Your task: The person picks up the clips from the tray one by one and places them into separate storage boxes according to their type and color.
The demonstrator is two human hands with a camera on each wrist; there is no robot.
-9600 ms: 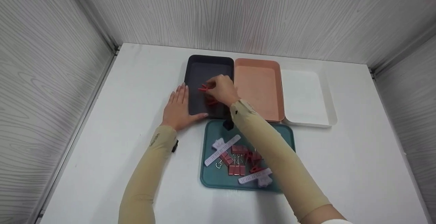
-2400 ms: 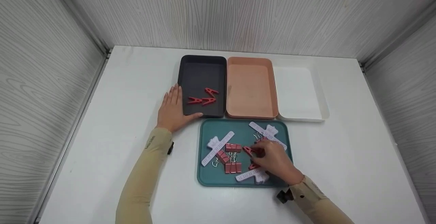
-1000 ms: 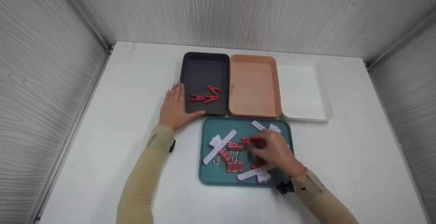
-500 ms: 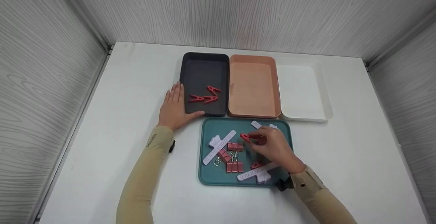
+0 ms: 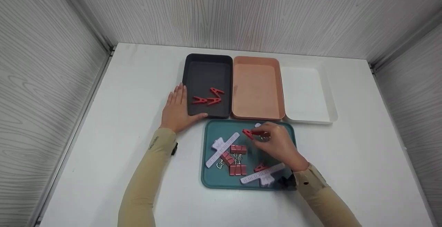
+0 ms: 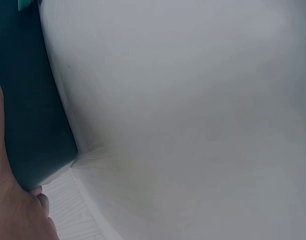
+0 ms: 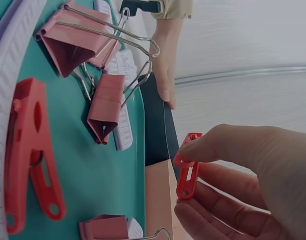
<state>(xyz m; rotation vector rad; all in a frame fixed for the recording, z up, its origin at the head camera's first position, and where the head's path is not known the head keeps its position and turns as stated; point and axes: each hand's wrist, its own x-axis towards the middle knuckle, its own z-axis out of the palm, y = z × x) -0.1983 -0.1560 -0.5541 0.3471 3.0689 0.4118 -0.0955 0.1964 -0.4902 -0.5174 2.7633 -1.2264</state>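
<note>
Over a white table (image 5: 366,158), the right hand (image 5: 279,144) pinches a red peg (image 5: 247,133), a green tray (image 5: 215,178) below it. The left hand (image 5: 175,114) lies spread against a dark tray (image 5: 207,74) bearing three pegs (image 5: 214,100).

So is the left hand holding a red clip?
No, the left hand rests against the dark tray; only the right hand pinches a red clip.

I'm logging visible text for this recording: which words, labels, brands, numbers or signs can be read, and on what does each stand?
No text is readable for certain.
Left sleeve: dark lettering, too blurred to read.
Purple clips: script on a tab, too small and blurred; ruler-like marks on the bars, no number legible.
Red clip in the right hand: no lettering visible.
</note>
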